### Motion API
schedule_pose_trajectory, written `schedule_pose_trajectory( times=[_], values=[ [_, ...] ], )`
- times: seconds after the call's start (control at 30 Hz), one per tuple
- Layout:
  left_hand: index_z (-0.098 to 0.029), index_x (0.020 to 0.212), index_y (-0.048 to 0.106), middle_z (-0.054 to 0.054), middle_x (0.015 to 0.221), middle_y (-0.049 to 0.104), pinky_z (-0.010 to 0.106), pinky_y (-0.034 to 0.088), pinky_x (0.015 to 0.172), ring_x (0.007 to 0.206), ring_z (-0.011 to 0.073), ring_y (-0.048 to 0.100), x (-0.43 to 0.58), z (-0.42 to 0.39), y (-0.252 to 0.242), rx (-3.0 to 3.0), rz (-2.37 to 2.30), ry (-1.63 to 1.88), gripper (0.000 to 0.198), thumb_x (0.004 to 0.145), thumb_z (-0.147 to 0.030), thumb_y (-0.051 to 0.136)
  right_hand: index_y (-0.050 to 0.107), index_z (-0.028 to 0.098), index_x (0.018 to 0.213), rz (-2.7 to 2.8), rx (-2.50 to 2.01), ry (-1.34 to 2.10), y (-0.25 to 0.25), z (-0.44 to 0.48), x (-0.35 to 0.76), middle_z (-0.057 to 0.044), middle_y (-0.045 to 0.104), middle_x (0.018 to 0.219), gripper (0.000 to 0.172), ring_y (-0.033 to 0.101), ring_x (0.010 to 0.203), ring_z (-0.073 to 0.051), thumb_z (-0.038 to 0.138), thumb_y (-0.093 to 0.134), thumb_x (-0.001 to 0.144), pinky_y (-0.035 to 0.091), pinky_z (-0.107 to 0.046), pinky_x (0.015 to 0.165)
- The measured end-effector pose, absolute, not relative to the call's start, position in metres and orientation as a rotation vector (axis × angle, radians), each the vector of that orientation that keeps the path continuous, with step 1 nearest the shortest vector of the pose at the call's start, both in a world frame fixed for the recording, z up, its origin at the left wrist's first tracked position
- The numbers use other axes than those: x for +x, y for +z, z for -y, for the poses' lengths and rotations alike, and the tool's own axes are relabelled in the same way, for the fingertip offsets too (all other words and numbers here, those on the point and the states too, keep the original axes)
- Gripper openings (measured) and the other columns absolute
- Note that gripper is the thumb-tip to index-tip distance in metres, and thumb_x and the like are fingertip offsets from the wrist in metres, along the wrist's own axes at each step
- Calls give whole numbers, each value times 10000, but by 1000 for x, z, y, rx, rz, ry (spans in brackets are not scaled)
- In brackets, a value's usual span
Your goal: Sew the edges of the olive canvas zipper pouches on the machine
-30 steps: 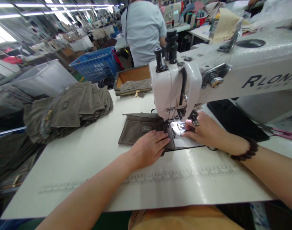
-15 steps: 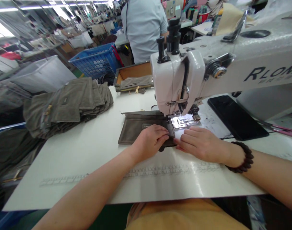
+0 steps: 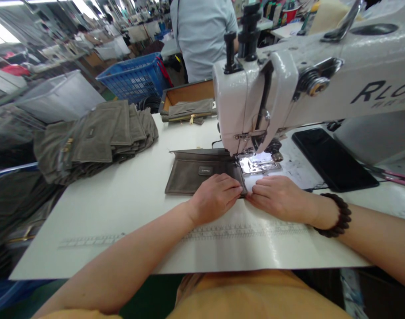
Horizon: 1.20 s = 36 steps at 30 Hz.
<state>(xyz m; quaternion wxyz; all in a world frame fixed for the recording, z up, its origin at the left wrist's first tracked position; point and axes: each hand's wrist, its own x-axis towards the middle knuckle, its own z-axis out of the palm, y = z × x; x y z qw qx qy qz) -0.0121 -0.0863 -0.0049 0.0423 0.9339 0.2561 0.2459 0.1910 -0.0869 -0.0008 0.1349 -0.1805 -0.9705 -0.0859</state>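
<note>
A grey-brown fabric pouch panel (image 3: 192, 175) with a small label lies flat on the white table, its right edge beside the presser foot of the white sewing machine (image 3: 255, 102). My left hand (image 3: 215, 197) rests on the panel's near right corner, fingers bent and pressed down on the fabric. My right hand (image 3: 278, 199) lies beside it on the table, fingertips meeting the panel's corner just in front of the lit needle plate (image 3: 260, 167). A dark bead bracelet sits on my right wrist.
A stack of similar grey-brown panels (image 3: 96, 137) lies at the left. A tray (image 3: 189, 95) with zipped pieces stands behind. A black phone (image 3: 333, 158) lies right of the machine. A blue basket (image 3: 134, 82) and a person in a grey shirt (image 3: 204, 35) are beyond the table.
My right hand has pulled back from under the presser foot to the panel's near corner. My left hand has slid slightly towards me along the panel's right edge.
</note>
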Motion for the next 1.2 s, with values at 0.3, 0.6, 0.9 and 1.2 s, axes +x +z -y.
schedule_pose_trajectory(
  times=[0.3,0.6,0.9,1.2],
  values=[
    [-125,893,616,52,895,660,293,490,734,825,153,579,-14,85,-8,3011,-705,681,188,870,-183,439,541,158,601,2796,-473,-161,10,77,204,0,475,560,335,399,540,-115,216,399,898,258,-296,526],
    [-121,843,621,53,896,660,281,508,748,813,142,594,-16,86,-6,3002,-693,751,155,851,-180,478,593,137,848,2854,-450,-190,6,84,199,-3,498,609,249,424,573,-126,228,371,914,250,-306,521],
    [-105,966,593,92,1018,632,303,477,882,980,156,564,-20,79,-15,3008,-712,653,194,856,-139,436,584,112,892,2869,-590,-250,0,82,195,-15,511,620,245,442,568,-144,236,373,907,258,-315,508],
    [-104,952,615,71,1001,629,273,508,829,926,166,567,-20,53,-12,2954,-794,584,185,850,-151,468,602,90,962,2753,-728,-388,-7,69,190,-23,537,590,291,458,545,-145,260,372,911,253,-295,505]
  ],
)
